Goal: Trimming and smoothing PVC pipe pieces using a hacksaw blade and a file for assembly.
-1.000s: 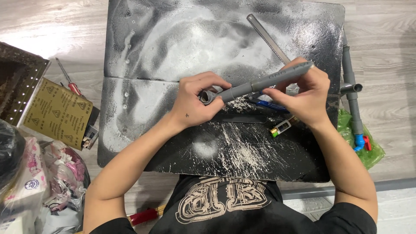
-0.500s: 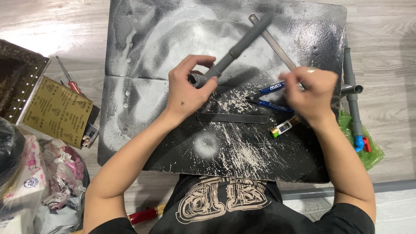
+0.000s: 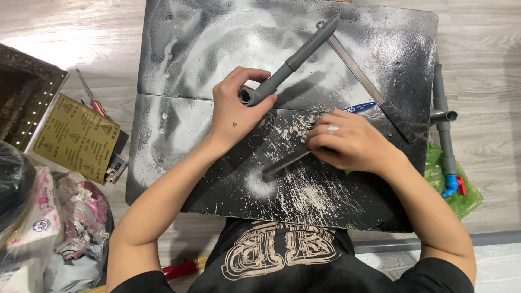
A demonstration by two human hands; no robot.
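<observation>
While my left hand wraps around the socket end of the grey pipe, its fingers curled tight about it, the pipe's far end points up and away across the black dusty board. My right hand presses down on a thin dark flat tool, fingers closed over its upper end, the tip lying in pale filings. Judging by the dust scattered on the board, some filing or cutting is done; the pipe looks whole, and it joins nothing yet. A long metal ruler and a blue pen lie just past my right hand. What kind of tool I hold is hard to tell, as my fingers hide most of it.
</observation>
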